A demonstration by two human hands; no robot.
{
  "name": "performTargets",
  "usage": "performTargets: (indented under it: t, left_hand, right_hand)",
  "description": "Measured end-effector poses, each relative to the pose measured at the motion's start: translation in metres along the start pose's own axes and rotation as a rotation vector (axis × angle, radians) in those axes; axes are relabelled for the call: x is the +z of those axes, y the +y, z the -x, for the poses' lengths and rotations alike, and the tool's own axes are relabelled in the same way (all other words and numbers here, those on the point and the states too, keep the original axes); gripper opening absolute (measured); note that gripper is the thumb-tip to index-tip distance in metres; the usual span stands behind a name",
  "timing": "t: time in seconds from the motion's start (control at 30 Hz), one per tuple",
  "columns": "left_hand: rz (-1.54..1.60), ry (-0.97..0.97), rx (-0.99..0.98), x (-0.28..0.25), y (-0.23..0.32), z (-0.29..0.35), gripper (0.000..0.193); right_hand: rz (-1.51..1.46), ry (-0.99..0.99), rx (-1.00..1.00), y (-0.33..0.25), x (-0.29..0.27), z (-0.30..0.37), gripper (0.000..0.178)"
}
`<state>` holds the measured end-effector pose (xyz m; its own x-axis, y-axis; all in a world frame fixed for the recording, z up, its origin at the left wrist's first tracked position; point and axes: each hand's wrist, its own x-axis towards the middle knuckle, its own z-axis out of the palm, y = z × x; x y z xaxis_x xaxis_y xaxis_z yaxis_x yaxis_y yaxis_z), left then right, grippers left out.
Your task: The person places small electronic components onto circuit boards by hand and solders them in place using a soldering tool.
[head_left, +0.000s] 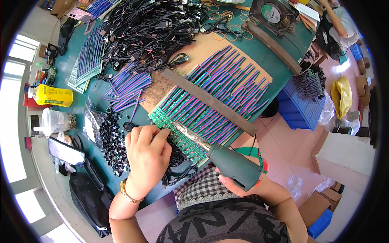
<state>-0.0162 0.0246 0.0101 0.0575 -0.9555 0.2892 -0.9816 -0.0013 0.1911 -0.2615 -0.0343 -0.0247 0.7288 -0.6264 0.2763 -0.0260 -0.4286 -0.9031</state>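
My right hand (235, 187) is wrapped round the dark green handle of a soldering iron (237, 167). The iron's long metal tip points up and left, over a panel of green circuit boards (190, 150). Close to that tip, my left hand (148, 156) is closed with its fingertips pinched at the panel's left edge. What those fingers hold is hidden. Rows of purple, blue and black wires (233, 75) run from the boards toward the far right. A flat brown bar (210, 101) lies across them. Black cable (178, 172) is bunched under the panel's near edge.
A big heap of black cables (154, 30) fills the far table. Left of the panel lie loose purple wires (129, 87) and a pile of small black parts (113, 141). A phone (67, 152), a drink cup (54, 121) and a yellow bottle (52, 95) line the left edge.
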Motion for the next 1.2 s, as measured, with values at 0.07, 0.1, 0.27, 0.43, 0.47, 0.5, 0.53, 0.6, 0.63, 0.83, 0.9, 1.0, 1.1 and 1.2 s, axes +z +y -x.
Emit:
performTargets:
  t: [0.07, 0.1, 0.27, 0.43, 0.47, 0.5, 0.53, 0.6, 0.63, 0.83, 0.9, 1.0, 1.1, 1.2]
  left_hand:
    - [0.061, -0.010, -0.097, -0.001, 0.001, 0.001, 0.020]
    - [0.059, -0.012, -0.096, -0.001, 0.001, -0.001, 0.020]
    - [0.019, -0.129, -0.185, -0.008, 0.002, -0.006, 0.019]
    - [-0.001, -0.272, -0.189, -0.007, -0.001, -0.012, 0.015]
    - [-0.025, -0.248, -0.187, -0.005, 0.000, -0.012, 0.015]
    - [-0.048, -0.224, -0.182, -0.004, 0.003, -0.012, 0.014]
    - [-0.080, -0.227, -0.205, -0.004, 0.004, -0.013, 0.013]
    - [-0.061, -0.171, -0.167, -0.001, 0.002, -0.013, 0.012]
    - [-0.039, -0.116, -0.134, 0.000, 0.000, -0.012, 0.012]
    - [0.422, -0.158, -0.566, 0.008, -0.004, -0.015, 0.008]
    - [0.386, -0.150, -0.547, 0.011, -0.004, -0.013, 0.007]
    - [0.292, -0.077, -0.452, 0.017, -0.007, -0.009, 0.008]
    - [0.264, 0.041, -0.300, 0.021, -0.009, -0.007, 0.007]
    - [0.363, -0.013, -0.495, 0.022, -0.007, -0.006, 0.007]
  right_hand:
    - [0.051, -0.019, -0.049, 0.000, -0.001, -0.001, 0.018]
    - [0.049, -0.016, -0.049, 0.001, 0.000, -0.001, 0.018]
    - [0.004, 0.030, -0.062, 0.002, 0.002, -0.001, 0.019]
    - [-0.040, 0.041, -0.023, 0.000, 0.002, 0.001, 0.017]
    - [-0.054, 0.034, 0.003, 0.000, 0.001, 0.002, 0.016]
    - [-0.055, 0.038, 0.001, 0.000, 0.002, 0.002, 0.016]
    - [-0.077, 0.065, 0.011, -0.001, 0.002, 0.002, 0.016]
    - [-0.101, 0.095, 0.018, -0.001, 0.001, 0.001, 0.016]
    - [-0.087, 0.081, 0.018, -0.001, 0.000, 0.001, 0.016]
    - [-0.113, 0.091, 0.004, 0.000, -0.002, 0.002, 0.016]
    - [-0.108, 0.110, -0.007, 0.001, 0.000, 0.003, 0.016]
    - [-0.152, 0.099, 0.032, 0.003, 0.004, 0.008, 0.016]
    - [-0.177, 0.042, 0.137, 0.004, 0.006, 0.008, 0.016]
    - [-0.134, 0.048, 0.027, 0.005, 0.007, 0.005, 0.016]
